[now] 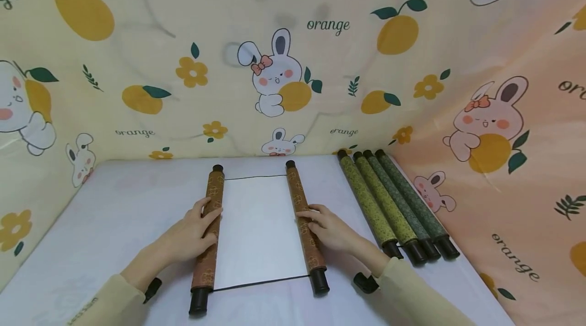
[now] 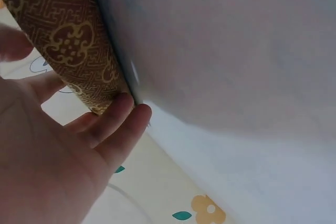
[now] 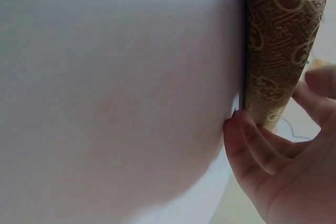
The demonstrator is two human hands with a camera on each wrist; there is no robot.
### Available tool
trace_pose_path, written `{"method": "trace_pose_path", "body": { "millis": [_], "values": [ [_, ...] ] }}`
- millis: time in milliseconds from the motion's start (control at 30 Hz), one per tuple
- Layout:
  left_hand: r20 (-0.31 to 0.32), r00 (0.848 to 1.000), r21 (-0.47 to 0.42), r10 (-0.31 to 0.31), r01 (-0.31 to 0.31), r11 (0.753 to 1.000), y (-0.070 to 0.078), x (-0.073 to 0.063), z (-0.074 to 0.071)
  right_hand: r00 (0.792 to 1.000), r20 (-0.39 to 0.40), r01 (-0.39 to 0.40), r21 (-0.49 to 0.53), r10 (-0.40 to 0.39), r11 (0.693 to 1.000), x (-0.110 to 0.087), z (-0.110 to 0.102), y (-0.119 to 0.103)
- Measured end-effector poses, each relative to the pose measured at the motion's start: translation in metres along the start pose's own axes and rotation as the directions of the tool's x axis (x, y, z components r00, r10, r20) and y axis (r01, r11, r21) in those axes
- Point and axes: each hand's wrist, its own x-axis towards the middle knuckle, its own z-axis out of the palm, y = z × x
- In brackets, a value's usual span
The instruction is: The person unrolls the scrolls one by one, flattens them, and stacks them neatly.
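A brown patterned hanging scroll lies partly unrolled in the head view, white paper [image 1: 258, 229] stretched between its left roll [image 1: 215, 183] and right roll [image 1: 296, 186]. Black knobs cap both roll ends. My left hand [image 1: 192, 234] grips the left roll near its middle, thumb toward me and fingers over the top. On the other side, my right hand [image 1: 331, 228] holds the right roll from its outer side. The left wrist view shows fingers [image 2: 118, 116] curled at the brown brocade [image 2: 71, 40]. Similar fingers [image 3: 244, 140] touch the right roll's brocade [image 3: 281, 40] in the right wrist view.
Several rolled scrolls lie side by side at the right of the white table [image 1: 123, 204]: yellow-green ones [image 1: 366, 196] and dark green ones [image 1: 412, 201], all with black end knobs. A cloth [image 1: 210, 21] printed with rabbits and oranges rises behind and beside the table.
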Motion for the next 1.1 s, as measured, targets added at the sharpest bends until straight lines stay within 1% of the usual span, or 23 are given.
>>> {"method": "trace_pose_path", "body": {
  "millis": [167, 233, 300, 433, 533, 667, 833, 1000, 1100],
  "values": [
    [-0.04, 0.999, 0.062, -0.004, 0.007, 0.998, -0.005, -0.006, 0.001, 0.999, -0.034, -0.021, 0.011, 0.021, 1.0, -0.006, -0.004, 0.003],
    [-0.044, 0.999, 0.081, -0.016, 0.02, 0.996, -0.007, -0.008, 0.001, 0.998, -0.042, -0.038, 0.003, 0.038, 0.999, -0.008, -0.005, 0.004],
    [-0.035, 0.999, 0.075, -0.035, 0.037, 0.997, -0.008, -0.01, 0.0, 0.997, -0.052, -0.06, -0.013, 0.06, 0.998, -0.01, -0.007, 0.005],
    [-0.001, 0.998, 0.034, -0.066, 0.066, 0.997, -0.011, -0.015, -0.003, 0.993, -0.069, -0.102, -0.027, 0.1, 0.994, -0.013, -0.009, 0.008],
    [0.015, 0.997, 0.016, -0.075, 0.074, 0.997, -0.015, -0.019, -0.005, 0.992, -0.073, -0.106, -0.019, 0.105, 0.994, -0.017, -0.011, 0.013],
    [0.028, 0.997, -0.016, -0.077, 0.077, 0.997, -0.022, -0.025, -0.007, 0.994, -0.07, -0.081, -0.001, 0.081, 0.997, -0.023, -0.014, 0.018],
    [0.023, 0.998, -0.071, -0.05, 0.051, 0.996, -0.029, -0.032, -0.011, 0.997, -0.074, -0.021, 0.011, 0.022, 1.0, -0.029, -0.019, 0.024],
    [0.016, 0.999, -0.082, -0.033, 0.035, 0.996, -0.031, -0.037, -0.016, 0.996, -0.077, 0.032, 0.001, -0.032, 0.999, -0.034, -0.021, 0.03],
    [0.008, 1.0, -0.08, -0.019, 0.02, 0.997, -0.033, -0.04, -0.017, 0.993, -0.073, 0.088, -0.011, -0.088, 0.996, -0.036, -0.022, 0.033]
  ]
}}
